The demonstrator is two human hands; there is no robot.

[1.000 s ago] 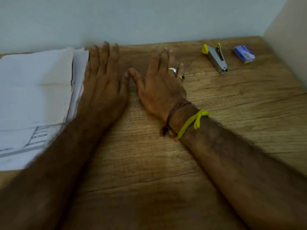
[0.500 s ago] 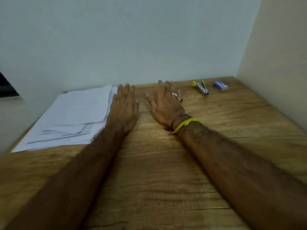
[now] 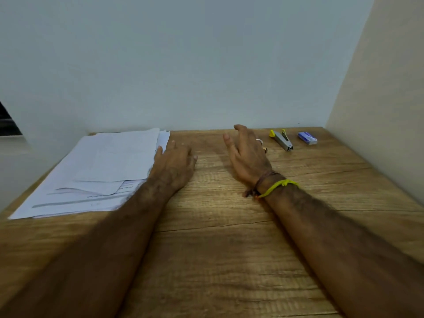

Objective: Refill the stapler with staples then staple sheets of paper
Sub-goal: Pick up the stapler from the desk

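A small grey stapler (image 3: pixel 282 139) with yellow ends lies at the back right of the wooden table (image 3: pixel 218 237). Just right of it sits a blue box of staples (image 3: pixel 307 137). A loose stack of white paper sheets (image 3: pixel 96 171) covers the back left. My left hand (image 3: pixel 175 165) rests on the table with its fingers curled down, touching the right edge of the sheets and holding nothing. My right hand (image 3: pixel 246 152) is lifted off the table, tilted on its edge with fingers apart, a short way left of the stapler and empty.
A pale wall runs along the table's back edge and a cream wall (image 3: pixel 378 111) closes the right side. My right wrist carries a yellow band (image 3: pixel 278 187) and a brown thread. Bare wood lies between and in front of my forearms.
Both hands lay flat side by side on the table before. The right hand has now lifted and shifted right toward the stapler, the left has curled by the paper. The view has tilted upward.
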